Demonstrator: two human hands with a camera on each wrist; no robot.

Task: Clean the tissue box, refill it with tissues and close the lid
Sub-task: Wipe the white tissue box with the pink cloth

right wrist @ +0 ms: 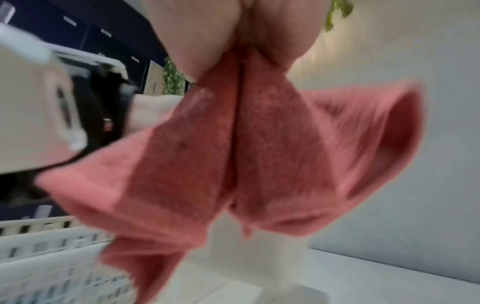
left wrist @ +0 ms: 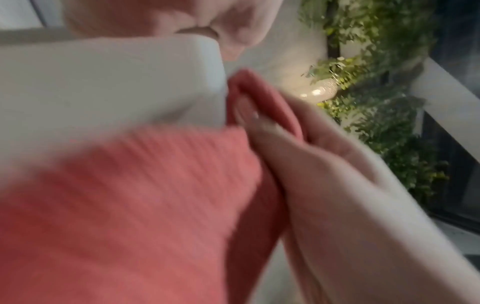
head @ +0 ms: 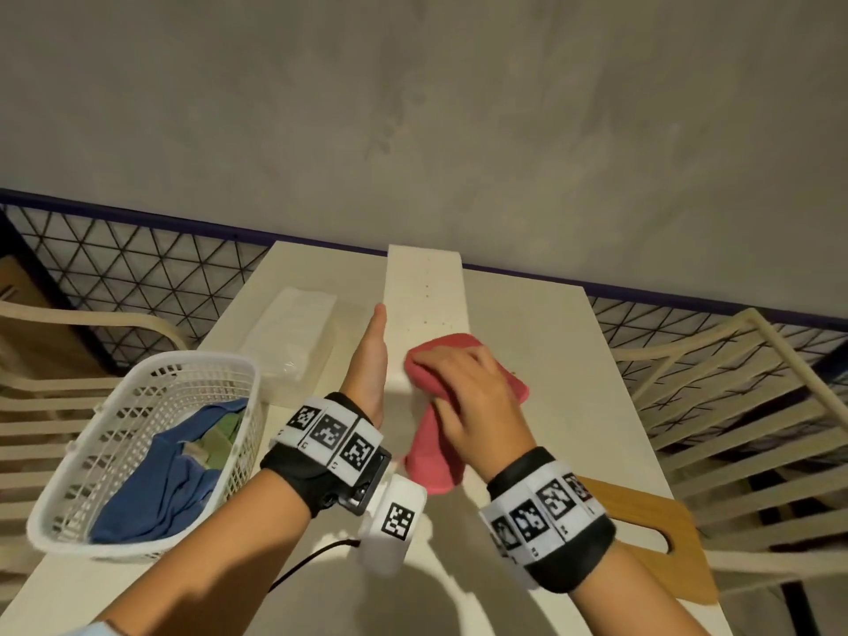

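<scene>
A long white speckled tissue box (head: 424,286) lies lengthwise on the white table (head: 550,360). My left hand (head: 374,342) presses flat against the box's left side, fingers straight. My right hand (head: 463,383) grips a bunched pink cloth (head: 433,447) on the near end of the box top. In the left wrist view the cloth (left wrist: 130,205) sits against the box's rounded corner (left wrist: 103,82). The right wrist view shows the cloth (right wrist: 233,144) hanging from my palm. A wrapped tissue pack (head: 293,332) lies left of the box. A wooden lid (head: 651,530) with a slot lies under my right wrist.
A white plastic basket (head: 192,358) holding blue and green cloths stands at the table's left front. Slatted cream chairs flank the table, one at the right (head: 734,406) and one at the left (head: 69,406). A mesh fence and grey wall stand behind.
</scene>
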